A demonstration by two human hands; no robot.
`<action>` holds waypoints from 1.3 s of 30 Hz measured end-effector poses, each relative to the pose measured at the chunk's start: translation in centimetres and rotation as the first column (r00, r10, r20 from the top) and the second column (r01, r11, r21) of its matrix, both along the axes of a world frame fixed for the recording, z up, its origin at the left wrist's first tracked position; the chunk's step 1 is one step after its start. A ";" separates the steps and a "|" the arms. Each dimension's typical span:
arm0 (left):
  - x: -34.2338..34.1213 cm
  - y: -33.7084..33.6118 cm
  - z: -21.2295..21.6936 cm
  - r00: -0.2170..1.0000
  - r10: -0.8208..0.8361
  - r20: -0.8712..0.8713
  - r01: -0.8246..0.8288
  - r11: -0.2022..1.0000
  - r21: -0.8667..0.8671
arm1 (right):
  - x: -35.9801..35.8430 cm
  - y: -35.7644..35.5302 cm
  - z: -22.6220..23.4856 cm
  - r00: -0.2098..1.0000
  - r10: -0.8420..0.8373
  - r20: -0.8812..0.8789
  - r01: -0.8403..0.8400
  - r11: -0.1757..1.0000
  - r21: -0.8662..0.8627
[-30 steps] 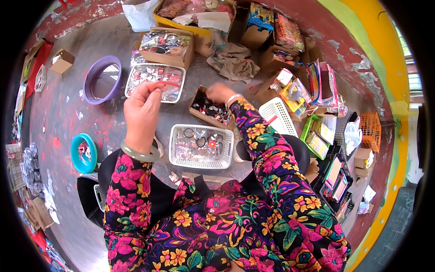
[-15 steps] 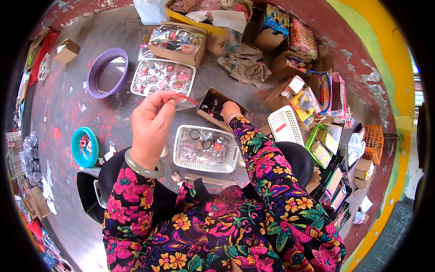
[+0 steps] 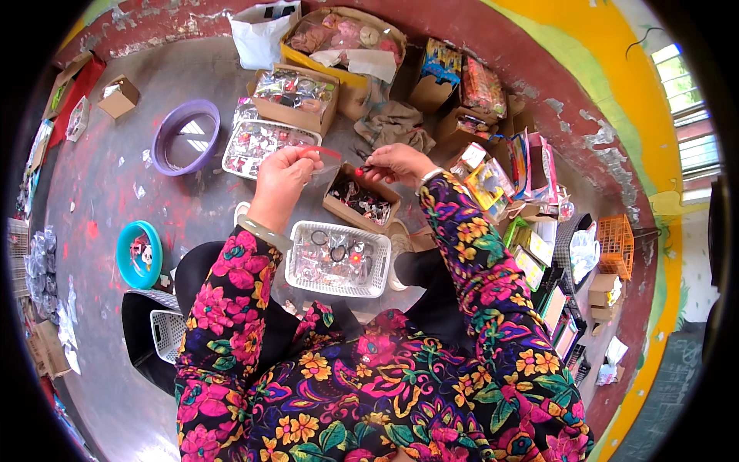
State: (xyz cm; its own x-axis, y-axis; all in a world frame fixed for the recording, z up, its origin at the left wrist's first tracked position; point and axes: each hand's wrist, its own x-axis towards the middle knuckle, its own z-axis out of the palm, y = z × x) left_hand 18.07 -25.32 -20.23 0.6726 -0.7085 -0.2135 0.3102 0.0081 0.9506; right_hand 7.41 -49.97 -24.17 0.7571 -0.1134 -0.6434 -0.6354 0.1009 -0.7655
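Pinched in my left hand (image 3: 279, 183) is a small clear plastic bag (image 3: 327, 160) with a red strip along its top. My right hand (image 3: 402, 163) is closed on a small dark hair tie with a red ornament (image 3: 360, 172), apart from the bag and to its right. Below both hands stands an open cardboard box (image 3: 362, 219) holding dark hair ties and small bright pieces. Nearer to me is a white perforated basket (image 3: 339, 289) with clear packets and black hair ties inside. The fine detail of the held piece is too small to make out.
Beyond my left hand stand a white basket of packets (image 3: 229, 163) and a cardboard box of packets (image 3: 314, 122). A purple basin (image 3: 158, 146) and a teal basin (image 3: 123, 258) sit at left. Cardboard boxes (image 3: 431, 94) and an orange crate (image 3: 616, 245) line the right.
My right hand has come up out of the cardboard box, now holding a small dark and red piece. My left hand still holds the bag, shifted slightly right.
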 end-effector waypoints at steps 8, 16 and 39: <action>0.1 -0.8 -1.4 0.999 -0.032 -0.035 0.033 0.999 0.035 | -4.0 5.3 10.2 0.896 -0.253 0.364 0.170 0.955 0.243; -1.3 -1.7 -0.9 0.997 -0.077 -0.022 0.078 0.996 0.049 | -3.9 6.3 9.1 0.771 -0.462 0.438 0.126 0.785 0.606; -2.0 -1.9 -0.5 0.987 -0.162 0.012 0.160 0.981 0.105 | -3.4 9.2 9.8 0.811 -0.219 0.542 0.258 0.966 0.004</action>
